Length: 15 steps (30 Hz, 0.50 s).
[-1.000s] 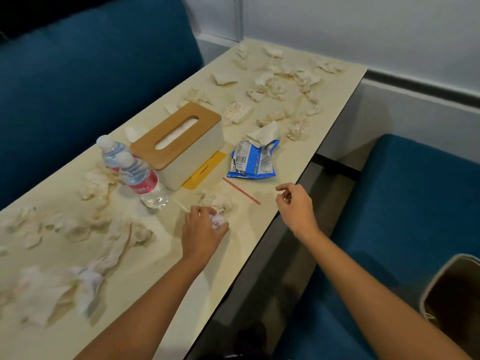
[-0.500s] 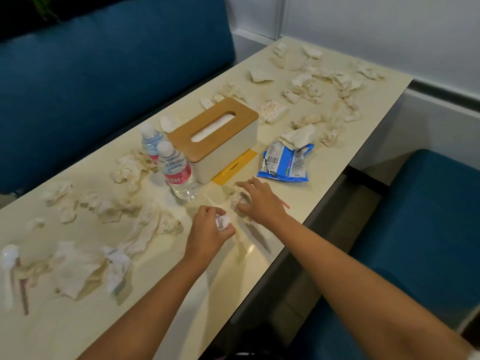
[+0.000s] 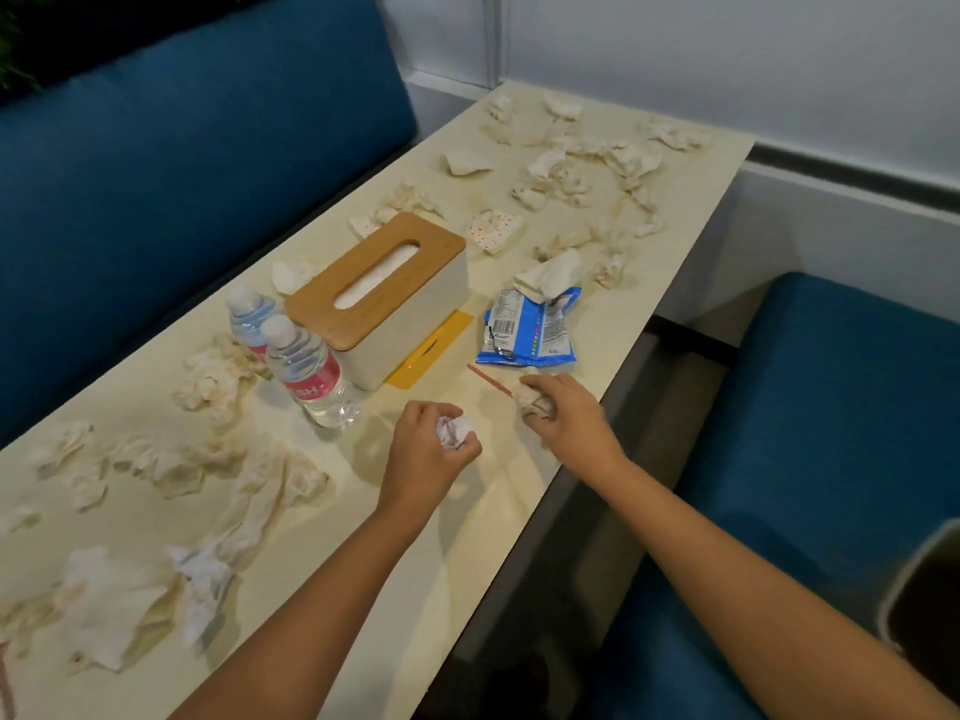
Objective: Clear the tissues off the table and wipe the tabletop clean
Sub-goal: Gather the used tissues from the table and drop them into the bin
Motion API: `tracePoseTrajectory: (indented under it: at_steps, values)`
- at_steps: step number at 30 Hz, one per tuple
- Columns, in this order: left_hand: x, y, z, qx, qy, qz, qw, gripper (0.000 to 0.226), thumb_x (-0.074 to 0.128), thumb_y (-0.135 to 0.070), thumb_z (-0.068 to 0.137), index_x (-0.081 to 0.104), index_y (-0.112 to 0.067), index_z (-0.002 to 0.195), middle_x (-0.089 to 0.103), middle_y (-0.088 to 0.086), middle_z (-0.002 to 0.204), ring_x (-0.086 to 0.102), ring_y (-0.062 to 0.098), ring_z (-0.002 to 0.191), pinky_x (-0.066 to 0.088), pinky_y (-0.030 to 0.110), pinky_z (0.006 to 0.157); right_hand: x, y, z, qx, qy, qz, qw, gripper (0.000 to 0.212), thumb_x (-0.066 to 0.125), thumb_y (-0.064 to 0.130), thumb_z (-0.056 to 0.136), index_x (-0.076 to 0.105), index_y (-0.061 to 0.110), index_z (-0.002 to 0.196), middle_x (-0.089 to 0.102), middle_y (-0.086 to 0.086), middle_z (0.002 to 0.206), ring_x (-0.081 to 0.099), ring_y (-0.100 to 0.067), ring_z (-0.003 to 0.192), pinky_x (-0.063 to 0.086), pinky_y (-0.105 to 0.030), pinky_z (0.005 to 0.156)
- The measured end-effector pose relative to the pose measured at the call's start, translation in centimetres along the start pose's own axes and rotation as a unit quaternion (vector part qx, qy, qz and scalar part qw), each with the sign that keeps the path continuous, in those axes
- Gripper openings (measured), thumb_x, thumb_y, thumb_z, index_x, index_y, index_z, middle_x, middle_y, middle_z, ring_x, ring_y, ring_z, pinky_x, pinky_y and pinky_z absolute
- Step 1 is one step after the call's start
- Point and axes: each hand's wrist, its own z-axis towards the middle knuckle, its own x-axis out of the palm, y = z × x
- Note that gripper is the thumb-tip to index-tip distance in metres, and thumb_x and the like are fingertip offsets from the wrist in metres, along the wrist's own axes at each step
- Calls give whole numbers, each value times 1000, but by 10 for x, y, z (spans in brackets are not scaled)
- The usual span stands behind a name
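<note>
While both hands work at the near edge of the counter (image 3: 613, 324), each has one wad. The left hand (image 3: 431, 449) has its grip curled tight around a white tissue wad (image 3: 454, 431), held just above the surface in front of the bottles. The right hand (image 3: 566, 418) has its grip closed over a cream tissue wad (image 3: 532, 400) at the counter's near right edge, just beside the one thin red stick (image 3: 488, 379).

Counted on the counter: two water bottles (image 3: 311, 379) standing upright and touching, one white tissue box (image 3: 384, 298) with a wooden lid just right of them, one flat yellow card (image 3: 431, 350) poking out from under the box, and one blue snack wrapper (image 3: 530, 335) with a tissue lying on its far end. The loose crumpled tissues (image 3: 208, 381) are too many and too tangled to count exactly: well over a dozen, in one spread at the near left and another at the far end. Two blue seats (image 3: 182, 174) flank the counter, and one bin (image 3: 924, 589) shows at the right edge.

Half a second ago the right hand lay with fingers spread flat over its tissue; now they are wrapped around it and the hand sits nearer the edge. A second ago that hand held nothing. The left hand has kept its wad throughout. The bin was out of view half a second ago.
</note>
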Motion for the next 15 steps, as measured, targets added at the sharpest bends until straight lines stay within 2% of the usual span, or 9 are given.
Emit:
tracePoseTrajectory:
  at_steps: [2,4,8,11,15]
  values:
    - [18,-21,1,21,24,-18,999,34,68,-22,80,59,-15,113,44,-5,109,51,12,99,39,17,74,-24,-17,-17,35,-52,25,998,43,66,17,83,55,19,125,55,-3,113,53,-16,103,42,-27,88]
    - [38,-45,-2,41,62,-39,996,33,67,-23,81,57,-18,113,44,-6,112,48,6,97,37,9,70,-47,-38,-40,73,-105,37,991,42,68,18,82,57,19,122,54,-1,106,52,-13,96,40,-25,84]
    - [86,-89,-16,115,149,-98,977,27,69,-17,79,55,-24,101,45,-6,105,49,0,83,35,-3,67,-90,-86,-101,165,-220,48,960,40,69,14,81,58,16,120,53,-1,102,53,-15,93,34,-17,77]
    - [125,-121,-34,162,222,-104,956,26,69,-15,78,58,-20,100,47,-4,103,50,-3,82,36,-1,69,-118,-121,-152,240,-276,30,930,42,68,15,83,55,13,123,54,-6,112,53,-18,101,31,-14,83]
    - [178,-161,-69,224,310,-96,919,22,68,-17,78,59,-19,98,45,-7,101,51,2,85,36,2,73,-146,-158,-217,339,-316,27,886,47,66,17,84,50,12,128,52,-12,122,50,-25,111,32,-22,90]
